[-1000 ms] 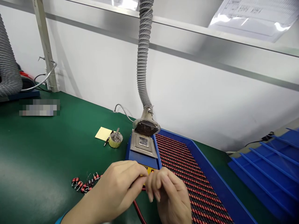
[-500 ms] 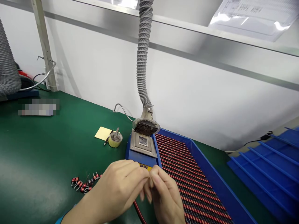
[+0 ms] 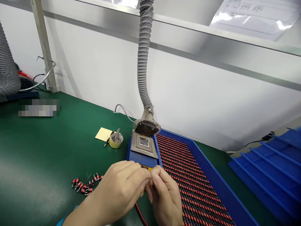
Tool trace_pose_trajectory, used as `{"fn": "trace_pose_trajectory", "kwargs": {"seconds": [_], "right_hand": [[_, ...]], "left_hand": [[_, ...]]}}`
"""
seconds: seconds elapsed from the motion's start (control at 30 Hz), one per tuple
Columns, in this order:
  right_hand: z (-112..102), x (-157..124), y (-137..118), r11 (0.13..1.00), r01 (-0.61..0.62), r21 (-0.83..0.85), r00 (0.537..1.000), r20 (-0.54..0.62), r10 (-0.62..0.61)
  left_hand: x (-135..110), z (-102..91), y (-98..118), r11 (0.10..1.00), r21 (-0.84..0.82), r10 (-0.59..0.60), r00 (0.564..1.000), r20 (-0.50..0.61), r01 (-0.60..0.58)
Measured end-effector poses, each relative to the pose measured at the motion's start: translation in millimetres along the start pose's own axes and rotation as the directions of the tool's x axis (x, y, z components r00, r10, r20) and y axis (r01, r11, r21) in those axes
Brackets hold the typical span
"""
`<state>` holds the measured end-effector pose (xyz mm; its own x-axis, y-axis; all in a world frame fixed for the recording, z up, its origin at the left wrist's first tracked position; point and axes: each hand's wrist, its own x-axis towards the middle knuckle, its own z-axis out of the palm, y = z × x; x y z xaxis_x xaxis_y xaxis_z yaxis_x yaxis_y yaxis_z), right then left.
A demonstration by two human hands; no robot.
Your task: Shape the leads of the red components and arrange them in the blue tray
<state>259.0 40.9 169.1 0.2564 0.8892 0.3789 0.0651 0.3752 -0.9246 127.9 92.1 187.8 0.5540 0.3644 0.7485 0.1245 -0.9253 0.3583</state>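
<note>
My left hand and my right hand meet fingertip to fingertip low in the middle of the view, in front of a blue solder pot. Both pinch together on something small that their fingers hide. Just right of them lies a long blue tray packed with rows of red and black coil parts. A small heap of the same red coil parts lies on the green mat left of my left hand.
A grey ribbed fume hose ends in a round intake above the solder pot. A yellow tape roll holding scraps, a pen and a yellow note pad lie behind. Stacked blue trays stand at right. A red cable runs under my hands.
My right hand has drawn closer to my left, its fingers curling from loosely spread into a tight pinch against the left fingertips. The view has hardly shifted.
</note>
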Motion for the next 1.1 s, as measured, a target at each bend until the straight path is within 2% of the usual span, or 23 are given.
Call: {"fn": "trace_pose_trajectory", "kwargs": {"seconds": [0.03, 0.07, 0.1, 0.17, 0.27, 0.33, 0.4, 0.43, 0.47, 0.53, 0.57, 0.6, 0.63, 0.7, 0.83, 0.9, 0.97, 1.0, 1.03, 1.1], "right_hand": [[0, 1, 0, 0.989, -0.076, 0.123, 0.996, 0.053, 0.070], [0, 2, -1, 0.973, -0.104, 0.207, 0.992, 0.086, 0.088], [-2, 2, -2, 0.969, -0.076, 0.235, 0.995, 0.081, 0.059], [-5, 3, -3, 0.989, 0.088, 0.122, 0.996, -0.018, -0.086], [-9, 2, -3, 0.925, 0.338, -0.172, 0.932, -0.073, -0.354], [-10, 1, 0, 0.838, 0.465, -0.286, 0.873, -0.012, -0.488], [-8, 0, 3, 0.780, 0.512, -0.359, 0.840, 0.016, -0.543], [-7, -1, 4, 0.794, 0.483, -0.370, 0.853, -0.005, -0.522], [-6, -1, 4, 0.839, 0.424, -0.341, 0.886, -0.035, -0.462], [-4, 0, 3, 0.964, 0.220, -0.152, 0.972, -0.052, -0.230], [-4, 1, 2, 0.995, 0.102, -0.017, 0.995, -0.011, -0.102], [-4, 2, 1, 0.994, 0.005, 0.110, 0.999, 0.051, -0.011], [-5, 3, -1, 0.977, -0.049, 0.206, 0.995, 0.095, 0.030], [-7, 5, -3, 0.964, 0.002, 0.267, 0.996, 0.083, -0.025], [-11, 4, -4, 0.963, 0.270, -0.008, 0.963, -0.009, -0.270], [-12, 2, -2, 0.921, 0.363, -0.142, 0.929, -0.018, -0.369], [-12, 0, -1, 0.862, 0.438, -0.254, 0.891, -0.010, -0.455], [-12, -1, -1, 0.850, 0.439, -0.290, 0.888, -0.001, -0.459], [-10, -1, -1, 0.867, 0.404, -0.290, 0.906, 0.001, -0.422], [-8, -1, -2, 0.963, 0.217, -0.160, 0.975, -0.005, -0.221]], "left_hand": [[0, -0.1, 0, 1.000, -0.018, -0.013, 1.000, -0.003, 0.013], [0, -0.7, 0, 0.997, -0.060, -0.052, 0.999, -0.004, 0.051], [-1, -1.7, 1, 0.987, -0.117, -0.109, 0.994, 0.004, 0.109], [-2, -4.6, 2, 0.940, -0.240, -0.238, 0.970, 0.047, 0.243], [-2, -8.0, 5, 0.867, -0.339, -0.349, 0.931, 0.109, 0.365], [-2, -8.1, 5, 0.869, -0.336, -0.345, 0.931, 0.118, 0.364], [0, -5.8, 4, 0.918, -0.265, -0.283, 0.956, 0.083, 0.295], [0, -3.9, 4, 0.950, -0.207, -0.229, 0.972, 0.056, 0.235], [0, -1.8, 3, 0.976, -0.137, -0.165, 0.986, 0.024, 0.167], [0, 2.1, 1, 0.999, -0.005, -0.041, 0.999, -0.024, 0.041], [0, 3.3, 1, 1.000, 0.031, 0.000, 0.999, -0.034, 0.001], [0, 3.9, 1, 0.999, 0.043, 0.013, 0.999, -0.037, -0.011], [0, 3.7, 1, 1.000, 0.027, 0.006, 0.999, -0.043, -0.005], [0, 1.6, 3, 0.996, -0.068, -0.064, 0.997, -0.049, 0.061], [-1, -3.9, 6, 0.933, -0.278, -0.239, 0.971, 0.000, 0.230], [-1, -4.6, 6, 0.923, -0.297, -0.250, 0.968, 0.023, 0.245], [-1, -3.6, 5, 0.953, -0.236, -0.197, 0.980, 0.000, 0.191], [-1, -2.7, 4, 0.973, -0.178, -0.156, 0.988, -0.019, 0.150], [-1, -1.6, 3, 0.988, -0.114, -0.109, 0.994, -0.030, 0.105], [-1, 0.5, 2, 1.000, -0.004, -0.015, 0.999, -0.046, 0.015]]}}
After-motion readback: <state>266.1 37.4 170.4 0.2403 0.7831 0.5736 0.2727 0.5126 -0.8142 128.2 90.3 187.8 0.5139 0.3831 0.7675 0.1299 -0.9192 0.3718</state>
